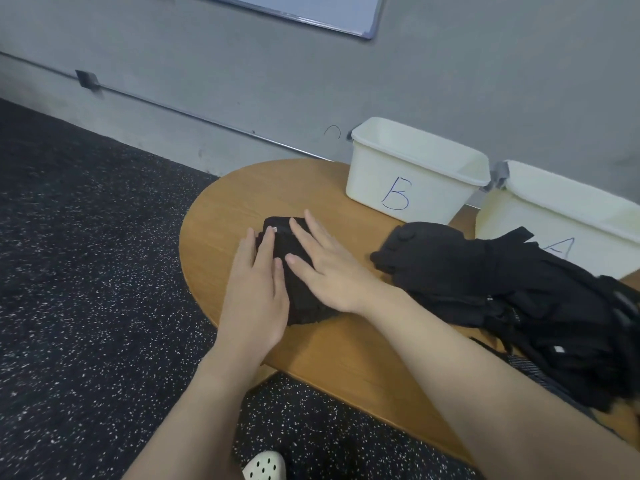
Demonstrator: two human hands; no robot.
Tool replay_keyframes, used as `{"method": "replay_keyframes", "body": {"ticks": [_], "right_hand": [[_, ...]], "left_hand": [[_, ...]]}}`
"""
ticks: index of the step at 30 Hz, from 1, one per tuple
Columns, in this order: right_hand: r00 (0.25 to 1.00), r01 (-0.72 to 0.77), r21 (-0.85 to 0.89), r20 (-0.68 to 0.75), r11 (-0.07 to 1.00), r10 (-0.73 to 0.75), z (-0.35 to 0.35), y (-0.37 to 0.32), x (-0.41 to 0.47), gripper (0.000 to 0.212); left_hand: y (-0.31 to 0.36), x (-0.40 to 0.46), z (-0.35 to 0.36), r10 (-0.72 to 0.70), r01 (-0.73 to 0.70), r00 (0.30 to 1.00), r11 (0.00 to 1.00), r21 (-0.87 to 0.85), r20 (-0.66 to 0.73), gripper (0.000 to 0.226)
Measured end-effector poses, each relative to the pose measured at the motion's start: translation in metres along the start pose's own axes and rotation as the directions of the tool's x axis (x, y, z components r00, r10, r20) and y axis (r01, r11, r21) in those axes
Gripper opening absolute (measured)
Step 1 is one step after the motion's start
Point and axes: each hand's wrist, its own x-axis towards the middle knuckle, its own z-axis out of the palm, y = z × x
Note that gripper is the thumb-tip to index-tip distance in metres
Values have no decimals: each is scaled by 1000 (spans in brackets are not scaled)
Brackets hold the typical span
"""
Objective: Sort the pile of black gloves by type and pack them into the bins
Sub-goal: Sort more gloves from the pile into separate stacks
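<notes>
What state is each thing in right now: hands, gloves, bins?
left hand: flat, pressing the folded glove
right hand: flat, pressing the same glove
folded glove: on the table, under both hands
glove pile: unsorted, beside bin A
bin B: upright, looks empty
bin A: upright, contents hidden

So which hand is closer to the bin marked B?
Right. The right hand lies flat on the folded glove, on the side toward bin B; the left hand lies farther away.
</notes>
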Motion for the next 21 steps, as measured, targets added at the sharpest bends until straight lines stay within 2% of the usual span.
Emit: {"method": "replay_keyframes", "body": {"ticks": [4,9,12,16,18,21], "right_hand": [[989,-35,100,-136,994,49,-31,6,-21,61],[924,-259,-154,-327,954,198,-73,44,-64,61],[888,-398,-259,-349,880,299,-88,69,-86,67],[891,-452,-349,-226,821,395,-78,96,-104,72],[895,-446,-370,-198,815,400,-69,107,-110,72],[894,-434,-330,-274,838,355,-64,120,-117,71]], "left_hand": [[16,-8,-6,25,-2,991,987,163,-135,53],[48,-28,-8,202,-145,961,949,279,-188,53],[74,-42,12,304,-271,946,932,238,-111,54],[96,-55,55,405,-414,910,893,178,86,61],[102,-55,76,416,-441,893,884,156,169,65],[106,-50,101,379,-416,893,902,121,243,69]]}}
